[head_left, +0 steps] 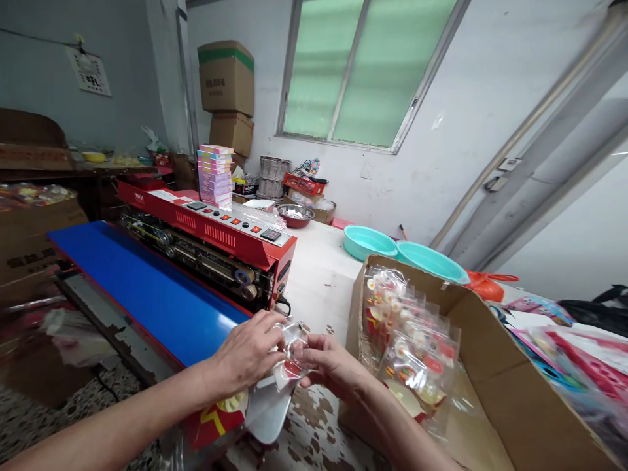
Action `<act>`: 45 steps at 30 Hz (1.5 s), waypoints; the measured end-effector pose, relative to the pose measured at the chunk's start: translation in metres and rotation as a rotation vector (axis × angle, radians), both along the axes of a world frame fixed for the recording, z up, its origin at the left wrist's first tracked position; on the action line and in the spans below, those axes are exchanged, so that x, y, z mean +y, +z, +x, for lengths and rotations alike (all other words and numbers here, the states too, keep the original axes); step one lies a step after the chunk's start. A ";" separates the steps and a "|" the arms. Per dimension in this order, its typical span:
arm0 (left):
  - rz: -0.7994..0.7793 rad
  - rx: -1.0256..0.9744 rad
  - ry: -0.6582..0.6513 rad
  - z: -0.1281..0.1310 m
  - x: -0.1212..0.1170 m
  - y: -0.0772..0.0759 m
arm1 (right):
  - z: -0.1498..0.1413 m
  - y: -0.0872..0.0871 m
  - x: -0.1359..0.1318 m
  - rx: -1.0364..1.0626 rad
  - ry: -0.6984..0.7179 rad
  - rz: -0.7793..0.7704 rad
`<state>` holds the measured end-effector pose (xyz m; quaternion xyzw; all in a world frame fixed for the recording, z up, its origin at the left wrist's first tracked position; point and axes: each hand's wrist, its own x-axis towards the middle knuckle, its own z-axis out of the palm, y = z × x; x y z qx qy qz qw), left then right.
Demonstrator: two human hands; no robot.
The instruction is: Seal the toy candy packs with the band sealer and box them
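Note:
My left hand and my right hand meet over the near end of a red sealing machine, both pinching one small clear plastic packet with red contents. The left fingers curl over the packet's top left, and the right fingers grip its right side. The blue conveyor belt of the sealing machine runs away to the left. Just right of my hands stands an open cardboard box with several similar filled clear packets stacked in it.
Two teal plastic basins sit on the white table behind the box. A stack of pastel boxes, a metal bowl and cardboard cartons stand at the back. Colourful printed packaging lies at the right.

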<state>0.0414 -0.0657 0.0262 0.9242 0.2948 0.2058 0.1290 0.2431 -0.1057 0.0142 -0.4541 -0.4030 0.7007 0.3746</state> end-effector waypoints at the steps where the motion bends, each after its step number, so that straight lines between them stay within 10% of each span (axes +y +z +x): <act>1: 0.017 0.018 0.021 0.002 -0.002 -0.002 | 0.000 -0.001 -0.001 0.003 -0.009 -0.001; 7: 0.102 0.127 0.154 0.011 -0.011 -0.006 | 0.002 -0.006 -0.003 0.044 -0.028 0.002; 15: 0.264 0.093 -0.041 0.011 -0.003 -0.004 | 0.003 -0.011 -0.005 0.054 -0.070 -0.013; 26: 0.276 0.106 0.258 0.026 -0.018 -0.005 | 0.003 -0.004 -0.010 0.089 -0.064 0.015; 34: -0.150 -0.136 0.395 -0.059 -0.026 -0.013 | 0.020 0.003 -0.022 -0.101 -0.051 0.047; 38: -0.359 -0.395 0.844 -0.106 -0.060 -0.049 | 0.028 0.007 -0.026 -0.180 -0.045 0.076; 40: -0.575 -0.662 0.995 -0.105 -0.081 -0.061 | 0.029 0.005 -0.025 -0.171 -0.041 0.070; 45: -1.104 -1.053 0.908 -0.062 -0.105 -0.048 | 0.028 -0.005 -0.024 -0.133 -0.051 0.071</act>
